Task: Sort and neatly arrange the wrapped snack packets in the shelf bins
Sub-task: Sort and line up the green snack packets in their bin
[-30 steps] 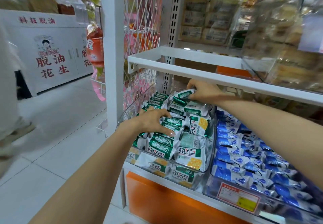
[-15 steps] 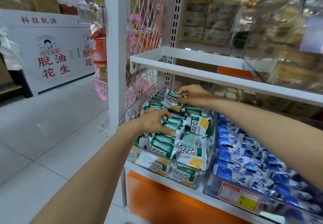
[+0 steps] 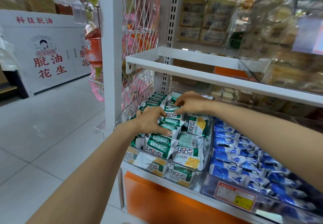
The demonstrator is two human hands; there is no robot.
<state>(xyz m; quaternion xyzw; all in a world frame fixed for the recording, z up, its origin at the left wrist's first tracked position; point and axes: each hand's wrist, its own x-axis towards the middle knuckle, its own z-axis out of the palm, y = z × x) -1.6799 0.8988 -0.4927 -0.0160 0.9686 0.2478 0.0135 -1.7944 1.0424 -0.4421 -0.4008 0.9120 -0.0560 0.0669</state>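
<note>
right hand (image 3: 189,104) pinches green packet (image 3: 172,113) at bin's (image 3: 208,162) back | left hand (image 3: 151,121) flat on packet row (image 3: 170,125) | risk: nudged row topples, spilling over bin's front

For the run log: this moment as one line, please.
step: tidying green row | left hand: rests on green packets | right hand: pinches green packet | blue packets: untouched in neighbouring bin
</note>
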